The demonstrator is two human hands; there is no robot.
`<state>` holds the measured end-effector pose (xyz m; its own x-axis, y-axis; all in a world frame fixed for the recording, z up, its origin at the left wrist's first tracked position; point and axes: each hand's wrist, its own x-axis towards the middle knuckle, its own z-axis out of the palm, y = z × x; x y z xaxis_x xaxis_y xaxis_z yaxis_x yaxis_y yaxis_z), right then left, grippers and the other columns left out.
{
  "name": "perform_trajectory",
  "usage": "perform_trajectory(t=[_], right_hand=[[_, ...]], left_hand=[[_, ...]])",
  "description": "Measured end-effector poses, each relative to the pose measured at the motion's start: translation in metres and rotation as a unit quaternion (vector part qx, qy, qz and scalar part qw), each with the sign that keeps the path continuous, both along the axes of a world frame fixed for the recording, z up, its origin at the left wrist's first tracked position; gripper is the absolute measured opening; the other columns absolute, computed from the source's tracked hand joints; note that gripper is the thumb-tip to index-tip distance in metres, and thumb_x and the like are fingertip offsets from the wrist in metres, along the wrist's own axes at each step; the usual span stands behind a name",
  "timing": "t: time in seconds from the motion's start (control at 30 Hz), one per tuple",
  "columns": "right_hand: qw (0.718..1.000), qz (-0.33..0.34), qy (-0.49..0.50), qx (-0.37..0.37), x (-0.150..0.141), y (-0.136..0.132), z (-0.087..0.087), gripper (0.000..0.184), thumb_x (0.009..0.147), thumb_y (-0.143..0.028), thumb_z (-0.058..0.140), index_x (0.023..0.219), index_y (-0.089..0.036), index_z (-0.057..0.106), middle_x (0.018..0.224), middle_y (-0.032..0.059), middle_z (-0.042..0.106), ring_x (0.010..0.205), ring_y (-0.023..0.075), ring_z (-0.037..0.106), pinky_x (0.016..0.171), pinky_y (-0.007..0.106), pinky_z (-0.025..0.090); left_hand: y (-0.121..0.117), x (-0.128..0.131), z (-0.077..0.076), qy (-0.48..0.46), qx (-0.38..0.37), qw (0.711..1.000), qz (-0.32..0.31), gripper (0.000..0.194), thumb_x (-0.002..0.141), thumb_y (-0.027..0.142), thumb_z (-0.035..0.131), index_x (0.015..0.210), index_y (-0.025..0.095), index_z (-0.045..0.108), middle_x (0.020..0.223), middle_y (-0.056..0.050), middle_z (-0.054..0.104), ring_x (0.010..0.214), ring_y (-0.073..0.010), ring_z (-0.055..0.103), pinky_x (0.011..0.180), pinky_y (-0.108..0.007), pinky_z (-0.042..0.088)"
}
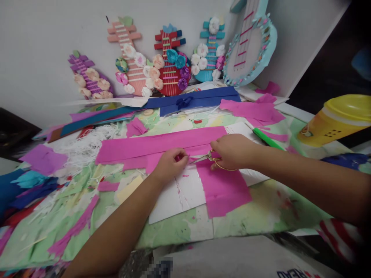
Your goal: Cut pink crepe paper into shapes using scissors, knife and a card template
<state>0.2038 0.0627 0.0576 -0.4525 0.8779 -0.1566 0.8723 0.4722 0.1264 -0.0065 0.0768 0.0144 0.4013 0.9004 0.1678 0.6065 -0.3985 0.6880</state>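
My right hand (230,151) grips small gold-handled scissors (209,157), blades pointing left into a long strip of pink crepe paper (156,146) lying across the table. My left hand (169,165) pinches the pink paper just left of the scissor tips. A cut pink piece (224,191) lies below my right hand on a white board (181,195).
Paper guitar crafts with flowers (169,63) lean against the back wall. A blue paper strip (193,100), more pink paper (255,110), a green pen (266,139), a yellow container (337,119), white string (84,148) and paper scraps cover the green-stained table (269,210).
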Motion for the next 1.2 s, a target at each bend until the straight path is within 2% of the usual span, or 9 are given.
perform_trajectory(t=[0.2, 0.37, 0.6, 0.8, 0.9, 1.03, 1.13, 1.2], right_hand=[[1.0, 0.013, 0.014, -0.003, -0.012, 0.003, -0.01, 0.051, 0.063, -0.061, 0.045, 0.087, -0.016, 0.054, 0.077, 0.0108, 0.06, 0.073, 0.0235, 0.055, 0.055, 0.028, 0.034], [1.0, 0.009, -0.001, -0.01, -0.017, 0.005, -0.009, 0.042, 0.065, -0.054, 0.048, 0.083, -0.016, 0.055, 0.074, 0.0101, 0.06, 0.068, 0.0217, 0.055, 0.051, 0.027, 0.032], [0.999, 0.041, -0.017, -0.011, -0.016, 0.009, -0.008, 0.034, 0.068, -0.047, 0.047, 0.079, -0.017, 0.057, 0.071, 0.0088, 0.061, 0.063, 0.0197, 0.055, 0.049, 0.025, 0.029], [0.998, 0.06, -0.012, 0.024, -0.01, 0.005, -0.008, 0.042, 0.066, -0.054, 0.047, 0.082, -0.017, 0.056, 0.075, 0.0095, 0.06, 0.068, 0.0212, 0.055, 0.052, 0.026, 0.029], [0.995, 0.085, -0.008, 0.046, -0.004, 0.003, -0.005, 0.039, 0.067, -0.052, 0.047, 0.083, -0.016, 0.054, 0.078, 0.0095, 0.059, 0.072, 0.0208, 0.053, 0.055, 0.027, 0.03], [0.994, 0.093, -0.02, 0.058, 0.001, 0.004, 0.001, 0.032, 0.069, -0.045, 0.047, 0.08, -0.016, 0.054, 0.078, 0.0091, 0.058, 0.073, 0.0205, 0.052, 0.054, 0.027, 0.029], [0.994, 0.092, -0.023, 0.057, 0.0, 0.004, 0.002, 0.029, 0.069, -0.042, 0.047, 0.079, -0.016, 0.054, 0.077, 0.0088, 0.058, 0.073, 0.0206, 0.052, 0.054, 0.027, 0.029], [0.994, 0.094, -0.02, 0.051, -0.004, 0.004, 0.0, 0.027, 0.069, -0.04, 0.046, 0.079, -0.016, 0.053, 0.076, 0.0086, 0.058, 0.072, 0.0205, 0.052, 0.054, 0.027, 0.029]], left_hand=[[0.0, -0.001, -0.002, -0.003, -0.017, 1.0, -0.005, 0.009, 0.07, 0.022, 0.048, 0.067, 0.017, 0.055, 0.063, 0.002, 0.055, 0.057, -0.0107, 0.048, 0.054, -0.022, 0.037], [0.001, -0.001, -0.001, 0.0, -0.016, 1.0, -0.001, 0.009, 0.068, 0.021, 0.049, 0.068, 0.017, 0.057, 0.064, 0.002, 0.054, 0.058, -0.0112, 0.047, 0.055, -0.023, 0.036], [0.0, -0.001, 0.001, -0.01, -0.025, 1.0, 0.0, 0.008, 0.068, 0.02, 0.049, 0.067, 0.017, 0.056, 0.063, 0.002, 0.054, 0.058, -0.0111, 0.047, 0.055, -0.022, 0.036], [-0.002, -0.004, 0.002, -0.032, -0.036, 0.999, 0.006, 0.008, 0.07, 0.021, 0.048, 0.068, 0.017, 0.054, 0.064, 0.002, 0.054, 0.06, -0.0112, 0.049, 0.057, -0.023, 0.038], [-0.004, -0.006, 0.003, -0.07, -0.07, 0.995, 0.018, 0.008, 0.072, 0.023, 0.048, 0.072, 0.018, 0.053, 0.066, 0.002, 0.055, 0.061, -0.0114, 0.051, 0.057, -0.023, 0.04], [0.0, -0.01, 0.001, -0.168, -0.11, 0.979, 0.038, 0.005, 0.069, 0.022, 0.05, 0.071, 0.017, 0.05, 0.072, 0.0, 0.059, 0.069, -0.0126, 0.055, 0.063, -0.025, 0.043], [0.007, -0.012, 0.0, -0.259, -0.121, 0.957, 0.052, 0.008, 0.063, 0.018, 0.051, 0.07, 0.017, 0.046, 0.065, 0.002, 0.057, 0.062, -0.0112, 0.055, 0.06, -0.025, 0.045], [0.01, -0.014, 0.001, -0.287, -0.126, 0.947, 0.07, 0.012, 0.064, 0.018, 0.049, 0.076, 0.017, 0.047, 0.062, 0.004, 0.054, 0.056, -0.0098, 0.054, 0.057, -0.025, 0.046]])
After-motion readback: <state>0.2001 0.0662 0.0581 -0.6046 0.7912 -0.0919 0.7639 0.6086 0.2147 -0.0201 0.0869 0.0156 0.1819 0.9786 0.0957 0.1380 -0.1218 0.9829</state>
